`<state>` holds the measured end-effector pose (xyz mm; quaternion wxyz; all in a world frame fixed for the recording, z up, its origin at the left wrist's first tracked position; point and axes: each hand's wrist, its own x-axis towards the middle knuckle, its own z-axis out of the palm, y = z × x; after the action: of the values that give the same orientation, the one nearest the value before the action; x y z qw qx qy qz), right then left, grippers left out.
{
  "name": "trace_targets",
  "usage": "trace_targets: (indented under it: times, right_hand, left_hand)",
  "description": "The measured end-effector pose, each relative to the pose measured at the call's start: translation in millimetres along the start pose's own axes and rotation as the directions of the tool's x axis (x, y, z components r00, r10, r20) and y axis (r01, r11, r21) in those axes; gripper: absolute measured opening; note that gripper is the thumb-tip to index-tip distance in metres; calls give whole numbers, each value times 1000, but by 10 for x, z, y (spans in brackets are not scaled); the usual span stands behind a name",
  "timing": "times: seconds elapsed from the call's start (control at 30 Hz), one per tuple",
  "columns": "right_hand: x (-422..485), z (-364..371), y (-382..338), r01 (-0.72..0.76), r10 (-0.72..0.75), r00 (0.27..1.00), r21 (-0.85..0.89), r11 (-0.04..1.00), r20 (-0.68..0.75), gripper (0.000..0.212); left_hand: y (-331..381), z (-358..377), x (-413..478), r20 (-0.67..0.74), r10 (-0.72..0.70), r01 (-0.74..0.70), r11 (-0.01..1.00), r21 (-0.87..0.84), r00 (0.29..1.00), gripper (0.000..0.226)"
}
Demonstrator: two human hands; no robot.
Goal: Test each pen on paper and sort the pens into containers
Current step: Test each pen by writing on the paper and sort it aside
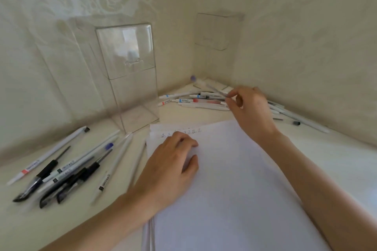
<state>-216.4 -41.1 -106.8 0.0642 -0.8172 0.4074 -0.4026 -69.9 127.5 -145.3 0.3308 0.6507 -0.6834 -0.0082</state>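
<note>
A stack of white paper [234, 179] lies on the pale table [336, 159], running from 6 o'clock up to the middle of the view. The left grip [171, 161] rests palm down on the stack's upper left corner. Its fingers are loose and only slightly bent, holding nothing, and the fingertips lie just below a short row of handwritten marks [195, 131] along the top edge of the sheet.

At 9 o'clock, beside the paper, a loose pile of pens [67, 171] lies flat on the table. Some are white with small labels and some have black bodies and caps. They point mostly toward 1 o'clock and overlap one another.

Past the paper's top edge, at 1 o'clock, the right grip [248, 108] is raised above the table. Its thumb and fingertips pinch a thin pen [217, 90], which slants up toward 10 o'clock. Under and beyond that hand a second heap of white pens [195, 101] lies across the table, and a few more pens [295, 117] trail off toward 3 o'clock along the foot of the wall [306, 47].

At 11 o'clock a tall clear container [126, 71] stands upright near the paper's corner. A second clear container [216, 34] stands farther off at 12 o'clock, in the corner where the walls meet. I cannot tell whether either one holds any pens.
</note>
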Motion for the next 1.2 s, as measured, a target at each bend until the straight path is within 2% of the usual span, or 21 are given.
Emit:
trace_targets:
  times: [0.07, 0.13, 0.23, 0.33, 0.43, 0.5, 0.57, 0.7, 0.83, 1.1, 1.2]
  right_hand:
    - [-66, -53, -214, -167, 126, 980, 298, 940, 151, 9]
    - [-136, -75, -380, -280, 141, 942, 482, 830, 303, 13]
    - [-223, -38, -510, -401, 8, 839, 608, 685, 544, 13]
    - [-288, 44, -511, -467, -83, 757, 625, 625, 648, 13]
    - [-309, 90, -496, -526, -78, 752, 668, 526, 654, 3]
    - [-292, 104, -466, -557, -48, 775, 717, 419, 630, 8]
    - [-289, 119, -440, -556, -54, 785, 739, 380, 618, 11]
    - [-338, 162, -430, -558, -176, 762, 770, 308, 623, 8]
    - [-342, 187, -429, -580, -201, 762, 786, 214, 616, 8]
    - [-337, 194, -406, -562, -214, 776, 804, 194, 593, 7]
    - [-341, 189, -404, -539, -213, 777, 801, 261, 592, 5]
  left_hand:
    - [-12, -13, 13, -59, -76, 71, 994, -80, 995, 22]
    - [-11, -25, 35, -120, -167, 144, 973, -179, 979, 26]
    - [-17, -46, 63, -117, -312, 264, 914, -309, 943, 36]
    - [-20, -90, 72, -80, -306, 263, 903, -338, 949, 20]
    - [-31, -107, 66, -63, -273, 243, 923, -300, 960, 11]
    - [-39, -107, 66, -80, -278, 245, 925, -290, 957, 9]
    - [-26, -108, 72, -86, -260, 225, 930, -289, 962, 5]
    - [16, -120, 70, 18, -202, 199, 936, -291, 979, 18]
    - [10, -143, 71, 11, -188, 181, 928, -326, 982, 20]
    - [-44, -136, 81, -12, -188, 177, 946, -273, 982, 22]
    - [-50, -118, 67, -20, -184, 175, 957, -230, 983, 26]
